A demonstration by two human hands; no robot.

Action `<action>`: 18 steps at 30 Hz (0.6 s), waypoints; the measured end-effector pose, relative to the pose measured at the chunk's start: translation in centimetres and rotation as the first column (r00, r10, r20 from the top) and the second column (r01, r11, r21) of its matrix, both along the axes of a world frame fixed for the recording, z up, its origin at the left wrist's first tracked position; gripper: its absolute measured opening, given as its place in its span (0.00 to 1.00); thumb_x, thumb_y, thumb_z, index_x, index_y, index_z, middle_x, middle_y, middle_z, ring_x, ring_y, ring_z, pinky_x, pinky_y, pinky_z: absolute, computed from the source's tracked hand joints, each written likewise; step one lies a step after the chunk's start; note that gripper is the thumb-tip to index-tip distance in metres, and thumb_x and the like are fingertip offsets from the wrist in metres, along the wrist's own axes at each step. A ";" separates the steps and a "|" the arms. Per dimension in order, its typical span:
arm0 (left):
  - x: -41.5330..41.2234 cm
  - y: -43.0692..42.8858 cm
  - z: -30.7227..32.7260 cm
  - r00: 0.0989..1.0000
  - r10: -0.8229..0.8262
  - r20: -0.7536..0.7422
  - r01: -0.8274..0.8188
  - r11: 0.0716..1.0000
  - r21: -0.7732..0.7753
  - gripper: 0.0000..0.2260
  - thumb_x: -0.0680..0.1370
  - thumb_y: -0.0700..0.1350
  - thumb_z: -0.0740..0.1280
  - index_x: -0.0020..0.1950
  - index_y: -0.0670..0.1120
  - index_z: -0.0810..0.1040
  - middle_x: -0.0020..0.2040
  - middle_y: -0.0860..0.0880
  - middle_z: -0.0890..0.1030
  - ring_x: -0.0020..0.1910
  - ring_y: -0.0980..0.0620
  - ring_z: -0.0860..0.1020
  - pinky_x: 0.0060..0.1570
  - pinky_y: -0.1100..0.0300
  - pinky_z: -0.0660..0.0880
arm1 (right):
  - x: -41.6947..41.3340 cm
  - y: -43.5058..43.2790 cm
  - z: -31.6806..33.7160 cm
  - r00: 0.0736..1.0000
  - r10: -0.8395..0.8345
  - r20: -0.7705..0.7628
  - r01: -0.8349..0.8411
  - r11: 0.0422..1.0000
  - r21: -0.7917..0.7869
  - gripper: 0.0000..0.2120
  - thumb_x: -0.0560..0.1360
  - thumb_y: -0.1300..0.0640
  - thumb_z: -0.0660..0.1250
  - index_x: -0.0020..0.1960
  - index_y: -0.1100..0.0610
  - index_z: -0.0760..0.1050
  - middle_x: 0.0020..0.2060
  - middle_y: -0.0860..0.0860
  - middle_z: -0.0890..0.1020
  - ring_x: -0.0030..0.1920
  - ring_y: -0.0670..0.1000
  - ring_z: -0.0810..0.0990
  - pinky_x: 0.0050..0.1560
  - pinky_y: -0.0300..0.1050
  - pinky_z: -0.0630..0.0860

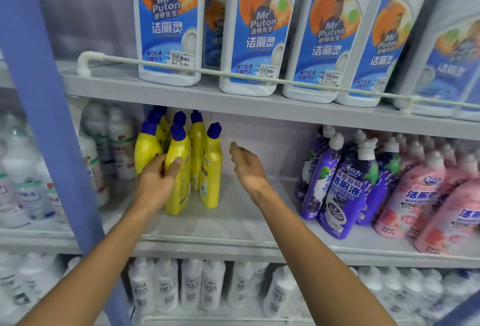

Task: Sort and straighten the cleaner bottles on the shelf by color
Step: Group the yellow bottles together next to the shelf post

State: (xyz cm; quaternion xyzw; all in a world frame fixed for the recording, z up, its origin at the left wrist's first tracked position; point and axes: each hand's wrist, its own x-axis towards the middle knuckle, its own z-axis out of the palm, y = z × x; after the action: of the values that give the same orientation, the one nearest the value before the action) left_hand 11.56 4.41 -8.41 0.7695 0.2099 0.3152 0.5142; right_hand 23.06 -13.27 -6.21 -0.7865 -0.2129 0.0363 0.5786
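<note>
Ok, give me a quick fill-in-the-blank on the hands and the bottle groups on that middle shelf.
The left hand grips the front bottle, whose body is ____.
The right hand is open and holds ____.
The far-right bottles, beside the purple bottles, are ____.
Missing words: yellow; nothing; pink.

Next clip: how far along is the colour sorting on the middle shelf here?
Done: colours stand in blocks, yellow bottles at left, purple bottles then pink bottles at right. In hand: the left hand grips the front yellow bottle; the right hand hovers open beside the group. Left: the purple and pink ones lean unevenly, and a bare stretch of shelf separates yellow from purple.
</note>
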 end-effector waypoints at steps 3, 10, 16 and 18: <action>-1.2 0.0 0.0 0.998 0.041 0.046 -0.035 0.991 -0.128 0.14 0.81 0.60 0.65 0.57 0.54 0.84 0.54 0.51 0.85 0.57 0.48 0.81 0.62 0.50 0.75 | 0.2 -4.7 -0.4 0.995 0.052 -0.091 -0.042 0.993 0.106 0.34 0.74 0.26 0.54 0.68 0.46 0.77 0.66 0.45 0.80 0.67 0.47 0.77 0.73 0.55 0.70; -4.1 -6.1 -0.1 0.980 0.143 0.142 -0.091 0.944 -0.317 0.15 0.83 0.60 0.61 0.60 0.52 0.79 0.56 0.50 0.83 0.55 0.55 0.80 0.64 0.50 0.74 | 0.2 -16.2 -1.1 0.974 0.127 -0.186 -0.057 0.937 0.344 0.17 0.86 0.44 0.51 0.62 0.46 0.77 0.63 0.44 0.81 0.64 0.43 0.79 0.63 0.43 0.76; -2.2 -16.3 -0.8 0.983 0.067 0.170 0.003 0.925 -0.380 0.16 0.84 0.57 0.60 0.64 0.49 0.77 0.62 0.48 0.81 0.63 0.50 0.79 0.68 0.50 0.72 | -0.5 -26.9 -1.5 0.991 0.071 -0.114 -0.012 0.893 0.450 0.34 0.71 0.29 0.62 0.67 0.50 0.76 0.61 0.45 0.84 0.64 0.45 0.81 0.65 0.46 0.77; -0.2 -19.3 -0.8 0.986 0.024 0.167 0.044 0.918 -0.393 0.12 0.84 0.55 0.59 0.59 0.51 0.78 0.59 0.50 0.82 0.62 0.50 0.79 0.66 0.51 0.73 | 0.0 -29.9 -1.7 0.996 0.020 -0.088 0.023 0.885 0.464 0.44 0.63 0.21 0.66 0.68 0.51 0.76 0.61 0.46 0.84 0.63 0.47 0.82 0.62 0.46 0.78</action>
State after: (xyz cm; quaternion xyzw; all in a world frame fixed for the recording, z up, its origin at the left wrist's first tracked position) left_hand 11.34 -14.85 -9.19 0.6214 0.2211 0.3276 0.6764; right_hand 23.04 -43.21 -7.93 -0.6228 -0.1885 0.0192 0.7591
